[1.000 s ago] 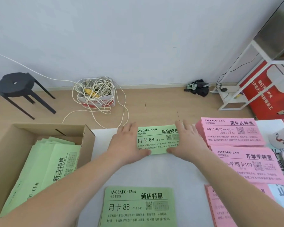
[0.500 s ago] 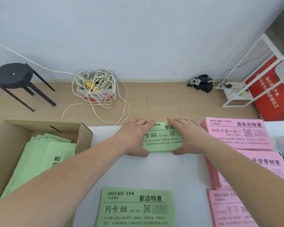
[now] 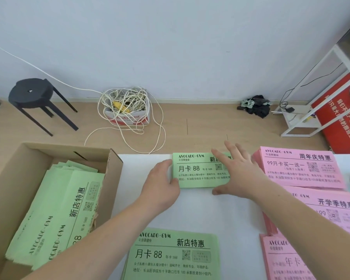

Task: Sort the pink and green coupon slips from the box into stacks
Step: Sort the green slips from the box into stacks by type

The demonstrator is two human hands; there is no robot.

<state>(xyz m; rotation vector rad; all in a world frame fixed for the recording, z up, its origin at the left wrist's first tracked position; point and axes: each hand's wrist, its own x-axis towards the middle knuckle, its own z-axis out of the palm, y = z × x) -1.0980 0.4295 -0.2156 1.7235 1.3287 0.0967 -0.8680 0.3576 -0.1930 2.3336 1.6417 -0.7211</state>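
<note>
A: Entry one, worktop. Edges and free room?

B: White. Far green stack set square against the far edge. Open cardboard box along the left edge, loose green slips lying inside. Right side lined with the far pink stack, middle pink stack and near pink stack. Near green stack at the near edge. Broad bare strip across the middle, crossed by both forearms. Narrow gap between far green and far pink.

A: Entry two, hands?

B: Left hand against the far green stack's left edge, thumb at its lower left corner. Fingers hidden behind the knuckles, so perhaps gripping, perhaps only pressing: cannot tell. Right hand released and spread, fingers straight over the stack's right part, thumb down on the worktop by the lower right corner.

A: Against half a second ago?

B: Left hand then laid over the stack's upper left corner, now drawn off to the side, with most of the printed face uncovered. Right hand then flat and closed up, now fanned wider. Stack itself unmoved at the far edge.

A: Beyond the worktop?

B: Wooden floor, black stool, tangle of white cable, white rack.
</note>
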